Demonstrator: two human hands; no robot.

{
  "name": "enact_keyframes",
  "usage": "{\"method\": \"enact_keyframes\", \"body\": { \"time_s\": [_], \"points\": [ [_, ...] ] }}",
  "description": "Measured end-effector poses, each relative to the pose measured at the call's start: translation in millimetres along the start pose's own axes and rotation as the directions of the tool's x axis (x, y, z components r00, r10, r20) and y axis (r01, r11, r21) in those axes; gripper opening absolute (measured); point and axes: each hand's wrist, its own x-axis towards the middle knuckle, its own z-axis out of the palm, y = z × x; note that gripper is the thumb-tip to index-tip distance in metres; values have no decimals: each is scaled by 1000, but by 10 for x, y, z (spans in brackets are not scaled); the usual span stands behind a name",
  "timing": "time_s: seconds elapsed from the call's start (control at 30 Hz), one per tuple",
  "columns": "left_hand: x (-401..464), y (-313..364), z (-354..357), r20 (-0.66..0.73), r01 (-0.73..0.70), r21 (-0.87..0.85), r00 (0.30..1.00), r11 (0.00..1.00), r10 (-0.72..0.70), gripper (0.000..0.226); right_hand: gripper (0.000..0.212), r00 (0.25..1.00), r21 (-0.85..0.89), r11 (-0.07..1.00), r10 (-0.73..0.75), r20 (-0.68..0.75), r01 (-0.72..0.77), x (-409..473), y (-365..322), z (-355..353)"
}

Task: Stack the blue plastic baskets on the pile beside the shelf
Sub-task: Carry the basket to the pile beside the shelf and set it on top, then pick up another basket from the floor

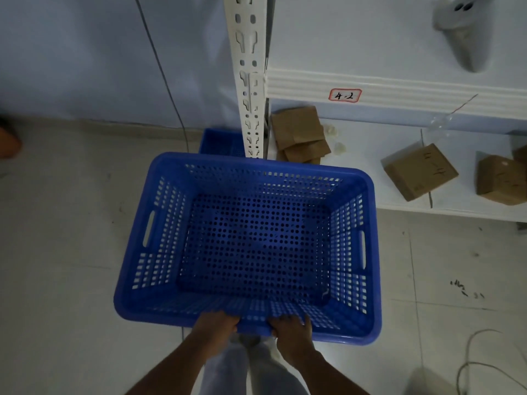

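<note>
— Two hands, one blue basket [251, 246]: how is it held?

— By its near rim. The left hand [215, 326] and the right hand [291, 327] sit close together at the middle of that edge, fingers curled over it, both closed on the plastic. The forearms reach forward from the bottom of the frame and angle inward toward each other.

— Where is the basket?

— In front of the person, above the pale tiled floor [62, 252], mouth up and empty, its perforated bottom and slotted walls in full view. Whether it rests on anything below cannot be told.

— And the pile?

— Just past the far rim, a second blue basket [221, 142] shows against the wall [85, 52], beside the white slotted upright [247, 81] of the shelf [399, 86]. How many lie there cannot be told.

— What surrounds it?

— On the lower shelf board to the right lie flat brown cardboard pieces [299, 132] and small cardboard boxes [419, 171]. A red-bordered label [345, 95] reading "4-2" is stuck on the shelf edge above. A grey cable [164, 75] runs down the wall to the left of the upright.
</note>
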Motion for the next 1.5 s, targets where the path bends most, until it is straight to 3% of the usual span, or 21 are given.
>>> {"method": "enact_keyframes", "body": {
  "time_s": [0.17,0.37,0.5,0.63,0.73,0.87,1.03,1.2,1.33,1.5],
  "points": [
    [-40,23,-22,-26,10,-18,1000,1000,-10,32,43,1000,20,1000,-1,-25,1,-44,-9,-1],
    [-156,311,-446,101,169,-36,981,985,-164,33,30,997,186,980,73,-6,-71,-226,-70,-219],
    [-517,590,-910,36,137,13,990,991,-137,20,29,996,225,971,89,-19,-82,-646,30,-448],
    [-959,595,-1371,-110,112,85,989,990,-103,21,11,967,316,942,177,-181,-113,-1194,288,-757],
    [-1182,618,-1657,-183,102,128,980,986,-78,38,29,901,450,882,300,-312,-138,-1615,517,-921],
    [-1379,742,-1887,-243,23,199,970,980,27,39,29,827,579,801,425,-367,-155,-2266,669,-914],
    [-1579,1309,-1873,-181,-136,334,962,933,205,36,35,690,693,680,621,-372,-238,-2897,798,-185],
    [-1752,2177,-1424,-64,-319,483,916,816,396,27,35,625,760,553,738,-256,-341,-3547,883,817],
    [-1872,3025,-930,92,-437,641,860,632,501,33,35,525,881,330,843,-113,-340,-4084,1139,1674],
    [-2216,4293,-235,179,-524,744,753,414,633,40,33,388,973,45,920,47,-224,-4736,1609,2884]
  ]
}}
